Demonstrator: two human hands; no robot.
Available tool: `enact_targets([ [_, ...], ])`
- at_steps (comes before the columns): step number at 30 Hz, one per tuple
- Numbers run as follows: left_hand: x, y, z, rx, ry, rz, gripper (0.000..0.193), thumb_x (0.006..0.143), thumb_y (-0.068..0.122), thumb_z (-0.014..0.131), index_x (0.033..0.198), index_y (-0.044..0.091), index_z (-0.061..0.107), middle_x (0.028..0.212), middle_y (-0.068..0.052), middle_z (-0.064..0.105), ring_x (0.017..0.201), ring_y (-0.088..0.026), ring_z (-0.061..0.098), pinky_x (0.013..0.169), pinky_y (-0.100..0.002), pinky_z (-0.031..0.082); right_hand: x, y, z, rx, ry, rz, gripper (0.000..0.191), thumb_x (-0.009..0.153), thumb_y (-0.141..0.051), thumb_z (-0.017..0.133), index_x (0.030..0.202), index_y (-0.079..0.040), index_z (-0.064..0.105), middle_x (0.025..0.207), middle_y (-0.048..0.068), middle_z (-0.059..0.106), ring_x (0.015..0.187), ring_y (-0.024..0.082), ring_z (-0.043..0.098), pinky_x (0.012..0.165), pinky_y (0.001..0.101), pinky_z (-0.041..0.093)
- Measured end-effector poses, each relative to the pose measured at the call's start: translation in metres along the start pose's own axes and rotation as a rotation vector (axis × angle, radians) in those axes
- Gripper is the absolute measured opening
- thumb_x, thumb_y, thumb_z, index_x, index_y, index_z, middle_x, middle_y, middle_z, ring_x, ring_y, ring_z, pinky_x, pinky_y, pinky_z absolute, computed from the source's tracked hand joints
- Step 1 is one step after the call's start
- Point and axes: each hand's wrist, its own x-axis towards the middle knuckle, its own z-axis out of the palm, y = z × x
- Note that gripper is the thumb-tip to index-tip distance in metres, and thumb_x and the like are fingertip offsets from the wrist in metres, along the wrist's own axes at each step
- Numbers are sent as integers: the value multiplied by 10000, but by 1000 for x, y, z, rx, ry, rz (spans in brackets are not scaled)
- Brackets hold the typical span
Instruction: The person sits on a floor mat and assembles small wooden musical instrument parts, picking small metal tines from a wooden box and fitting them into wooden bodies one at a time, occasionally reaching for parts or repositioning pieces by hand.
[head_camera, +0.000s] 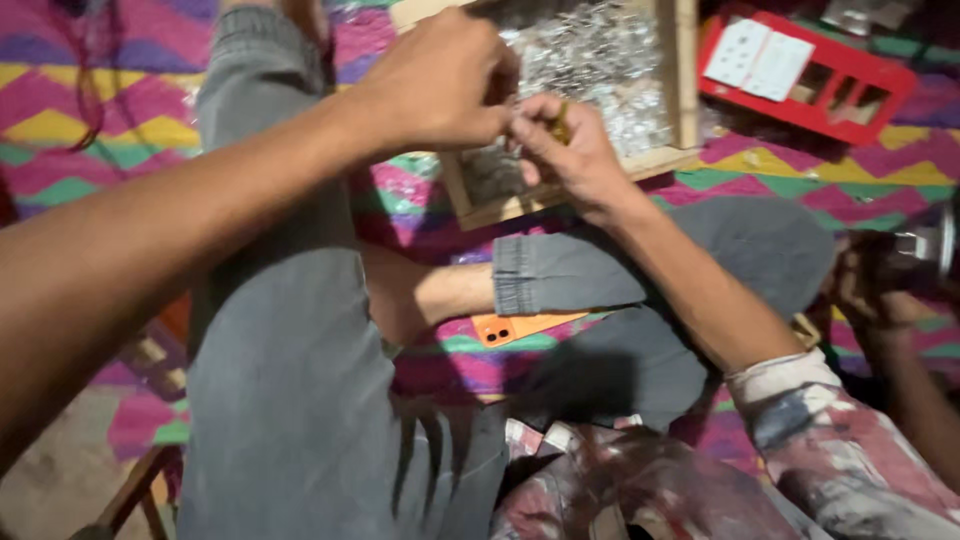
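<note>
A person sits cross-legged on a zigzag mat of pink, purple, yellow and green, both hands raised together over the near corner of a shallow wooden tray. The left hand is curled into a loose fist, its fingers closed against the fingertips of the right hand; the two touch just above the tray's near rim. The right hand pinches a small yellowish piece between thumb and forefinger, too small and blurred to identify, and whether the left hand also grips it cannot be told. The tray is filled with a glittering heap of silvery bits. To the right of the tray, well apart from the hands, lies a flat red box with rectangular compartments, two white cards resting on its left end; any print on them is unreadable. On the near side of the tray, the person's legs in grey trousers fold across the mat, and an orange phone with a dark camera block lies on the mat between them, partly tucked under a trouser cuff. The right forearm emerges from a rolled sleeve smeared white, red and grey. Far to the right of the tray, at the frame's edge, another person's hand holds a blurred metallic object.
</note>
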Motion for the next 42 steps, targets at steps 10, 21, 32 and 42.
enact_targets([
  [10,13,-23,7,-18,22,-21,205,806,166,835,907,21,731,848,-186,732,797,-365,722,710,-460,551,15,-13,0,-309,71,-76,157,1056,-158,657,1121,-15,669,891,-17,649,714,28,610,633,205,533],
  [21,3,-7,10,318,-26,-42,226,742,241,862,794,42,767,800,-238,711,766,-428,708,648,-519,552,14,-14,1,-318,-41,-41,120,1060,-119,669,1104,-9,648,912,-28,656,740,37,598,674,203,510],
  [32,17,-11,15,288,-71,-32,298,696,227,866,831,-7,739,808,-240,716,761,-396,720,653,-494,559,16,-14,-1,-205,-48,-64,182,1119,-188,651,1061,-18,625,908,3,647,717,60,578,660,204,462],
  [42,32,-25,25,60,15,-143,487,751,315,893,953,-65,665,742,-223,681,667,-327,707,523,-453,528,19,-29,0,-210,18,15,215,1070,-235,689,1142,-43,624,905,-11,645,706,62,623,592,191,437],
])
